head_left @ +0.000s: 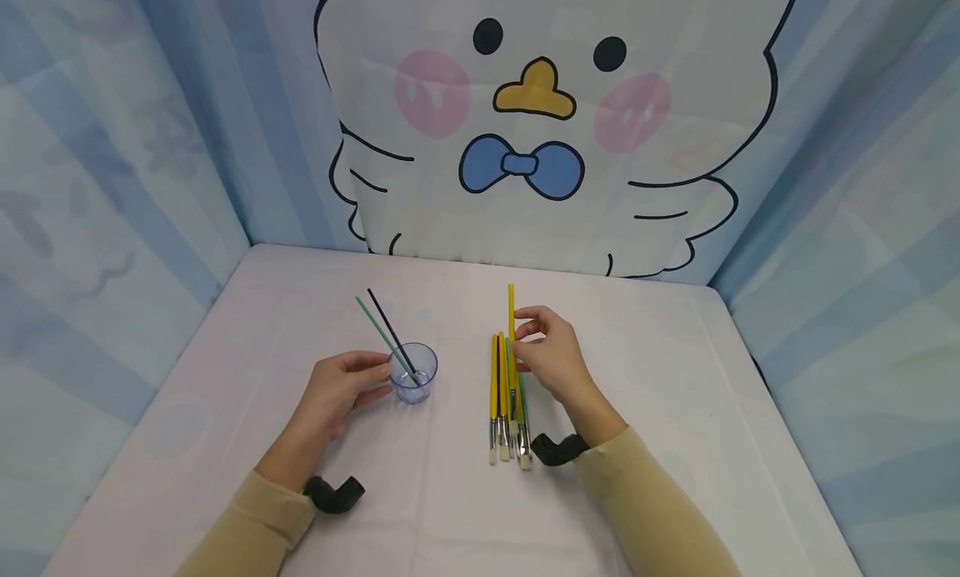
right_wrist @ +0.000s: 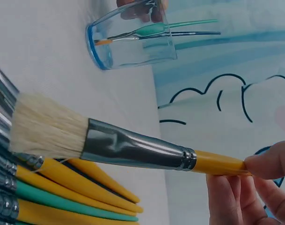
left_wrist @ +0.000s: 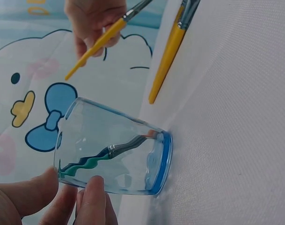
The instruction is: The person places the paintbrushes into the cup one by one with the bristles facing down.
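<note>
My left hand (head_left: 341, 389) holds a clear bluish plastic cup (head_left: 425, 367) by its left side, thumb and fingers at the wall. Leaning in the cup are a green paintbrush (head_left: 375, 322) and a dark paintbrush (head_left: 385, 318), bristles down and handles past the rim. To the right, my right hand (head_left: 553, 352) pinches a yellow paintbrush (right_wrist: 217, 163) by its handle. Its wide pale bristles (right_wrist: 48, 126) point down, above the other brushes. Several yellow and green paintbrushes (head_left: 494, 385) lie side by side under this hand, bristles toward me.
A white cloth covers the table (head_left: 637, 352). Behind it hangs a curtain (head_left: 525, 218) printed with a cartoon bird, and blue striped curtains (head_left: 97, 252) close in both sides. Black bands with small mounts (head_left: 333, 495) sit on both wrists.
</note>
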{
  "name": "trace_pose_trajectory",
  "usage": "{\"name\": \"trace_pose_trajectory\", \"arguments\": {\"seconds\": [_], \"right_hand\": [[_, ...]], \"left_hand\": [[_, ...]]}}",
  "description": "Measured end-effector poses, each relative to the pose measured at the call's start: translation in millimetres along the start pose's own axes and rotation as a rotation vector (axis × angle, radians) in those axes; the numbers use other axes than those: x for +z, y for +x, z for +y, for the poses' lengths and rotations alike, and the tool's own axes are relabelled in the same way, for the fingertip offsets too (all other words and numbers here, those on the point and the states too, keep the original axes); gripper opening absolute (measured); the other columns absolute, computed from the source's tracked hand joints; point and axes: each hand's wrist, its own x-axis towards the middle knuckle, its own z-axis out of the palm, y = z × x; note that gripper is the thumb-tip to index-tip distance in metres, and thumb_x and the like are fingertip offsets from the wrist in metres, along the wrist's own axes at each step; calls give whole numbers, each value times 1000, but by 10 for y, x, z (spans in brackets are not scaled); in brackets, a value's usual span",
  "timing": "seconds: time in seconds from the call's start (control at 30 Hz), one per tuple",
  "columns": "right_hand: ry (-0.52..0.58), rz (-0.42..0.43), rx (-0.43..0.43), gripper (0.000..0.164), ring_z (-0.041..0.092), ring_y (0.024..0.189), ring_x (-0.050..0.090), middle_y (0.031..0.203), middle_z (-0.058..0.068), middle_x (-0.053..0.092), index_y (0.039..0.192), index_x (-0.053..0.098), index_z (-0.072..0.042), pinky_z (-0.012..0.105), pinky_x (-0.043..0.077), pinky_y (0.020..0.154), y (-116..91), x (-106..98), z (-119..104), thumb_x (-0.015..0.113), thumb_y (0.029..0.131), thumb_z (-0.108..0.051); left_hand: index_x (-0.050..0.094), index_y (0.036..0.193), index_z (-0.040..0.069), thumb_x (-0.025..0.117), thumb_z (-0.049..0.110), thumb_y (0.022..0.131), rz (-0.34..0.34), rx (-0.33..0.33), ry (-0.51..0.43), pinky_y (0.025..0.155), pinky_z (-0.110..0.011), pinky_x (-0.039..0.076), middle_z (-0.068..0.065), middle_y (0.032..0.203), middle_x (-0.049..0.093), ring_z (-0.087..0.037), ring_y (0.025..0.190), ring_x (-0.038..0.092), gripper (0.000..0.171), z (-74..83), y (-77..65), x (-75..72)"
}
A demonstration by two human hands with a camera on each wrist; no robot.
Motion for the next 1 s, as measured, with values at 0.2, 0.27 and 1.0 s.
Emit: {"name": "trace_pose_trajectory", "arguments": {"seconds": [0.2, 0.27, 1.0], "right_hand": [[60, -9, -82, 42, 23, 84, 68, 109, 13, 62, 137, 65, -14, 32, 71, 72, -1, 62, -115, 72, 97, -2], [81, -8, -109, 42, 23, 84, 67, 109, 14, 62, 136, 65, -14, 33, 71, 72, -1, 84, -149, 72, 97, -1], [351, 22, -424, 43, 22, 90, 68, 110, 13, 61, 136, 61, -8, 56, 71, 82, 28, 492, -556, 68, 96, 7]], "left_hand": [[63, 139, -10, 73, 3, 101, -7, 2, -16, 93, -28, 68, -16, 127, 69, -15, 105, 74, 42, 15, -14, -8], [64, 139, -10, 74, 3, 101, -6, -1, -17, 92, -27, 68, -15, 126, 69, -15, 105, 74, 42, 21, -16, -7], [64, 138, -11, 73, 2, 101, -5, -6, -29, 92, -28, 68, -23, 135, 67, -18, 107, 74, 41, 13, -17, -5]]}}
